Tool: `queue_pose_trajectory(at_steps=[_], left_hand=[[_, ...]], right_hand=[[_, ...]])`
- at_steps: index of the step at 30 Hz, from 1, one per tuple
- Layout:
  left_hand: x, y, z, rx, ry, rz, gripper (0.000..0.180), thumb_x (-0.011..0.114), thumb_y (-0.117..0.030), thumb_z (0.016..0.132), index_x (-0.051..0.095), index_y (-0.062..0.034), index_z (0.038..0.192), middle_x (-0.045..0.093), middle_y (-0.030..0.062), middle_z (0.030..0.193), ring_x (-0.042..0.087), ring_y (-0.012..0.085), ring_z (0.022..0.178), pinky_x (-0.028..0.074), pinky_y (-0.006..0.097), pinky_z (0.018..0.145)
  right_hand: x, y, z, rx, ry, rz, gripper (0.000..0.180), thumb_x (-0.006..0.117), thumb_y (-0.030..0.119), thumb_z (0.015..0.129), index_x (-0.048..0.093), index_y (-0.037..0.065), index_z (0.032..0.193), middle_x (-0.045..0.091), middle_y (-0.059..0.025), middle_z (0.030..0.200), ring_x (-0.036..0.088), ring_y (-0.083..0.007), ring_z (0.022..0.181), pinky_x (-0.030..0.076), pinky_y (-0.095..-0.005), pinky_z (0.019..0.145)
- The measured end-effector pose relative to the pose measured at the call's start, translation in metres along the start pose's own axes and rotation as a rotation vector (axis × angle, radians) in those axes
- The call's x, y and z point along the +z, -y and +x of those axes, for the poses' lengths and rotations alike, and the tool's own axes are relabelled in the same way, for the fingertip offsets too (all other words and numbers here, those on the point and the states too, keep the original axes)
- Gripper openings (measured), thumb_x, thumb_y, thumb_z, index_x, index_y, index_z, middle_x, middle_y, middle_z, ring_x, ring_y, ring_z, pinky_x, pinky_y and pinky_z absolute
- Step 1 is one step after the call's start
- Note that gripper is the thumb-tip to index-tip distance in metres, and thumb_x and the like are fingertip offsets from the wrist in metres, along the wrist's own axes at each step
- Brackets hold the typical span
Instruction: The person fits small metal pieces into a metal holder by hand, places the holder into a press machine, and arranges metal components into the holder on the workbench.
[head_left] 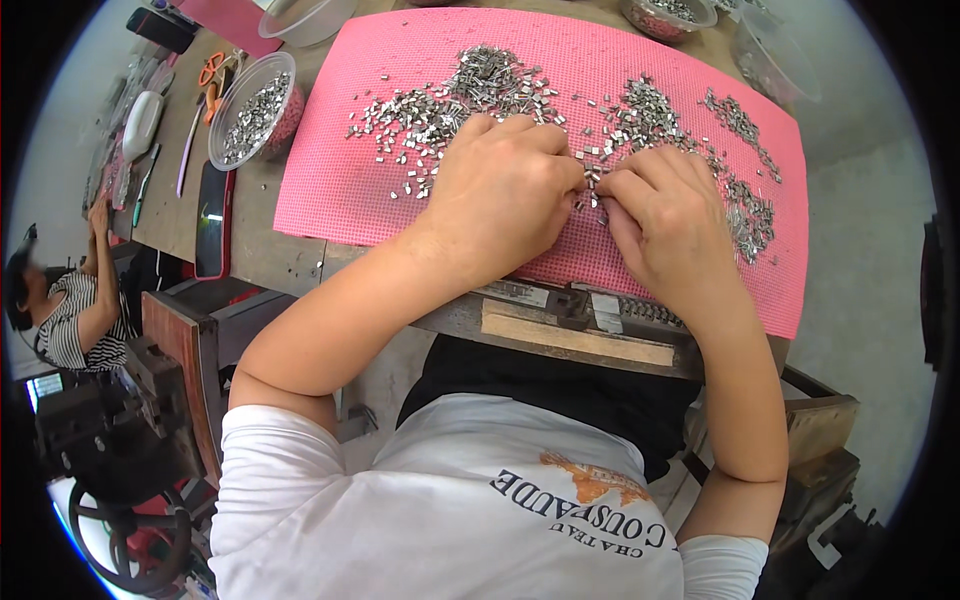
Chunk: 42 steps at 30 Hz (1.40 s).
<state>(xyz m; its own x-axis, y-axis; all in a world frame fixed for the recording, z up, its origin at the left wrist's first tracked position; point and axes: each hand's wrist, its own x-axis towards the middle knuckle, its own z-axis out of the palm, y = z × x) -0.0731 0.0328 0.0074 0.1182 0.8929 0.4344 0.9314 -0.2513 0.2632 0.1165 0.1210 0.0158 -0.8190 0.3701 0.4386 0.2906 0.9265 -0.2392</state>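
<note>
A pink mesh mat (330, 190) lies on a wooden table and is strewn with several small silver metal clips (490, 80). My left hand (500, 190) rests knuckles-up on the mat, its fingertips curled onto a few clips. My right hand (665, 220) sits beside it, thumb and fingers pinched together on small clips (592, 180) where the two hands meet. What lies under the fingers is hidden.
A clear plastic bowl (252, 110) of clips stands left of the mat, with orange scissors (212, 72) and a dark phone (212, 220) nearby. More bowls (668, 15) stand at the far edge. Another person (70, 310) in a striped shirt sits at the left.
</note>
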Motion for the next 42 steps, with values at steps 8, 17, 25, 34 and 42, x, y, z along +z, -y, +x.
queue_pose_trajectory(at_steps=[8, 17, 25, 34, 42], left_hand=[[-0.004, 0.008, -0.003, -0.030, 0.060, -0.127, 0.012, 0.078, -0.009, 0.075, 0.080, -0.0122, 0.086, 0.071, 0.0026, 0.092, 0.067, 0.0257, 0.089, 0.053, 0.041, 0.077], [-0.005, 0.011, -0.010, 0.022, 0.084, -0.060, 0.011, 0.081, -0.012, 0.076, 0.077, -0.0121, 0.086, 0.067, 0.0027, 0.091, 0.064, 0.0264, 0.092, 0.052, 0.040, 0.080], [-0.008, 0.026, -0.015, -0.015, 0.113, -0.234, 0.021, 0.083, -0.006, 0.075, 0.080, -0.0102, 0.095, 0.070, 0.0045, 0.098, 0.066, 0.0265, 0.095, 0.055, 0.038, 0.084], [-0.013, 0.006, 0.018, -0.092, 0.122, -0.219, 0.026, 0.082, -0.004, 0.074, 0.081, -0.0108, 0.099, 0.071, 0.0055, 0.102, 0.067, 0.0264, 0.098, 0.056, 0.037, 0.087], [-0.006, 0.001, 0.021, -0.015, 0.076, -0.223, 0.024, 0.083, -0.006, 0.073, 0.080, -0.0117, 0.096, 0.069, 0.0049, 0.098, 0.064, 0.0270, 0.096, 0.054, 0.039, 0.087]], right_hand=[[0.003, 0.000, -0.012, 0.052, -0.010, 0.028, 0.010, 0.073, 0.005, 0.080, 0.069, 0.004, 0.089, 0.063, -0.0091, 0.092, 0.061, -0.0286, 0.090, 0.047, -0.0417, 0.084], [0.010, 0.006, -0.009, 0.047, -0.025, -0.001, 0.012, 0.073, 0.002, 0.082, 0.070, 0.005, 0.093, 0.065, -0.0075, 0.092, 0.063, -0.0287, 0.090, 0.047, -0.0414, 0.082], [0.015, 0.008, -0.005, 0.052, 0.017, -0.026, 0.010, 0.071, 0.003, 0.081, 0.070, 0.006, 0.091, 0.062, -0.0073, 0.093, 0.061, -0.0272, 0.094, 0.047, -0.0408, 0.087], [-0.019, -0.024, -0.001, 0.037, 0.055, -0.012, 0.009, 0.067, 0.004, 0.086, 0.069, 0.005, 0.094, 0.062, -0.0086, 0.092, 0.061, -0.0282, 0.093, 0.047, -0.0413, 0.085], [-0.011, -0.028, 0.001, 0.021, -0.005, -0.007, 0.010, 0.068, 0.005, 0.084, 0.070, 0.006, 0.094, 0.063, -0.0081, 0.092, 0.061, -0.0279, 0.093, 0.048, -0.0415, 0.082]])
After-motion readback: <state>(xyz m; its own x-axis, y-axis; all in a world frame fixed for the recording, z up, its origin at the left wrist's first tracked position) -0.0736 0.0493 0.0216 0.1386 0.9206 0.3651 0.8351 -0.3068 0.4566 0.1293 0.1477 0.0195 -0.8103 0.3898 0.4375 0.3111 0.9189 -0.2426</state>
